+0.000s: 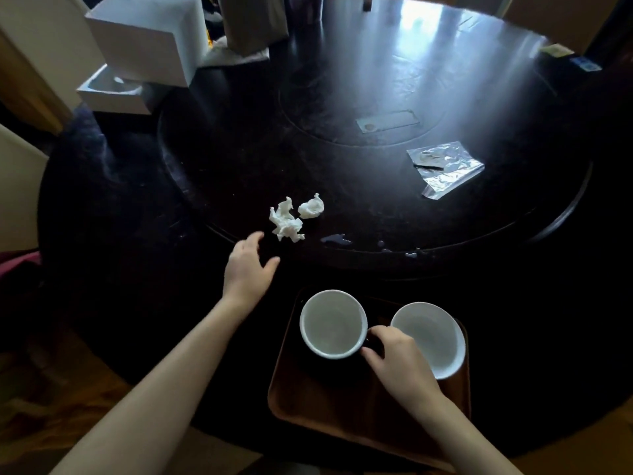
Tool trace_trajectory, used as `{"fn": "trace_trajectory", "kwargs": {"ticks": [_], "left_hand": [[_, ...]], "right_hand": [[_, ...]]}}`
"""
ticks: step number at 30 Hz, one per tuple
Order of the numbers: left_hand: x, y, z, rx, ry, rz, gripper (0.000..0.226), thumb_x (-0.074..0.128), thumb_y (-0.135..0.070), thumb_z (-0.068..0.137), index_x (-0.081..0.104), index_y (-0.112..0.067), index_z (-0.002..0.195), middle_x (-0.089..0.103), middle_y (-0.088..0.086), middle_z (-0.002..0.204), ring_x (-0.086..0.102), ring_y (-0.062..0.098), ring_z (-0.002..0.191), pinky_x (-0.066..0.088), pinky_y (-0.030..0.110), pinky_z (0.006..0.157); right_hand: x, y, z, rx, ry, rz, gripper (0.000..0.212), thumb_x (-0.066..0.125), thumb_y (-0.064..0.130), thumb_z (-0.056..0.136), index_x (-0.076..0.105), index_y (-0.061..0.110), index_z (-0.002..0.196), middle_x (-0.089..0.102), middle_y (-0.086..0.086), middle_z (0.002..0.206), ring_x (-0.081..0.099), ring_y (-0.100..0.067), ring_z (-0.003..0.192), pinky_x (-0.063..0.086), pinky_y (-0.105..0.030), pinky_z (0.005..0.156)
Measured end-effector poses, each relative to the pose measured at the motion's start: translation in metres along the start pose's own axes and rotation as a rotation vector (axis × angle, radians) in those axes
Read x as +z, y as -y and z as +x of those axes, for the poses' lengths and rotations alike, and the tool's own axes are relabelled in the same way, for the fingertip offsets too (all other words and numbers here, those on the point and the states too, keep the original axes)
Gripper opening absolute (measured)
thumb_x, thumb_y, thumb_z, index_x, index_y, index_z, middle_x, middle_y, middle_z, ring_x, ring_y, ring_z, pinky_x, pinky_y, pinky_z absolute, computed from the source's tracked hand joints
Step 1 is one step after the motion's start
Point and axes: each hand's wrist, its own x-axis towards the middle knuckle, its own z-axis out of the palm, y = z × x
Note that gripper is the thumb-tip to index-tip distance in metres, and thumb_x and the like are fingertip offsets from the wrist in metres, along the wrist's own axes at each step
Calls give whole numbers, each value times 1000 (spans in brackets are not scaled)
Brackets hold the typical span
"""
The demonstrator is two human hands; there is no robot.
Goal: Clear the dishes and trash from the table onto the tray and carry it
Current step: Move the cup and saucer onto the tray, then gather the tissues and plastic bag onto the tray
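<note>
A brown wooden tray (342, 402) lies at the near edge of the dark round table (137, 234). On it stand a white-lined cup (333, 323) and, to its right, a white bowl (432, 334). My right hand (394, 358) sits between them, fingers closed on the cup's dark handle. My left hand (248, 265) hovers open over the table, fingertips just short of two crumpled white tissues (287, 223) (311, 208). A clear plastic wrapper (445, 168) lies further off at the right.
White boxes (144, 46) and a brown paper bag (253, 22) stand at the table's far left. Small wet spots or scraps (334, 238) lie near the raised inner disc's front edge. A flat transparent card (388, 121) rests at the centre.
</note>
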Motion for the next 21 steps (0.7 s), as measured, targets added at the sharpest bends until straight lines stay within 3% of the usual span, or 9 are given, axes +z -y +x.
{"fn": "trace_trajectory", "kwargs": {"ticks": [2, 4, 6, 9, 12, 15, 17, 21], "left_hand": [[3, -12, 27, 41, 54, 9, 69, 70, -22, 77, 35, -15, 137, 49, 16, 130, 47, 29, 119, 42, 40, 100], [9, -20, 48, 43, 170, 17, 77, 72, -22, 75, 31, -21, 140, 47, 13, 132, 41, 30, 124, 38, 43, 104], [17, -21, 63, 52, 241, 40, 71, 70, -19, 77, 34, -25, 138, 50, 11, 126, 45, 29, 118, 42, 41, 101], [26, -21, 77, 61, 165, 41, 41, 57, -7, 82, 55, -14, 123, 56, 12, 113, 55, 27, 103, 43, 27, 83], [28, -27, 88, 78, 42, 14, 30, 53, -4, 83, 63, -8, 111, 59, 13, 105, 57, 23, 91, 41, 24, 77], [31, -40, 99, 186, -68, 10, 27, 53, -5, 84, 62, -8, 110, 58, 9, 99, 54, 17, 84, 38, 20, 70], [37, -53, 107, 259, -84, 31, 29, 53, -5, 85, 60, -6, 113, 56, 9, 103, 52, 15, 88, 38, 21, 73], [55, -76, 123, 266, 114, 70, 32, 44, -8, 89, 57, -9, 118, 52, 11, 127, 46, 25, 117, 38, 28, 91]], "right_hand": [[-8, 0, 4, 13, -14, 9, 26, 64, 25, 83, 61, 17, 108, 64, -2, 100, 58, -15, 86, 42, -22, 73], [-19, 0, 12, 27, -35, 31, 26, 65, 23, 82, 62, 16, 106, 65, 0, 98, 58, -12, 85, 41, -19, 74], [-33, 1, 24, 27, -68, 63, 22, 66, 20, 82, 64, 15, 103, 67, 1, 94, 60, -11, 82, 44, -18, 73], [-55, 1, 50, 38, -140, 130, 14, 65, 15, 81, 67, 16, 95, 67, 4, 85, 61, -6, 74, 44, -11, 68], [-76, -7, 85, 78, -221, 179, 10, 63, 9, 82, 68, 12, 90, 69, -2, 83, 62, -12, 69, 48, -21, 68], [-95, -20, 130, 123, -310, 158, 12, 60, 6, 82, 68, 9, 91, 71, -10, 87, 65, -23, 79, 48, -27, 74], [-107, -30, 163, 161, -366, 100, 16, 59, 8, 82, 66, 7, 96, 70, -14, 95, 63, -27, 89, 48, -31, 81], [-127, -48, 229, 243, -375, -62, 33, 57, 18, 85, 57, 5, 116, 60, -22, 116, 50, -37, 109, 42, -38, 92]]}}
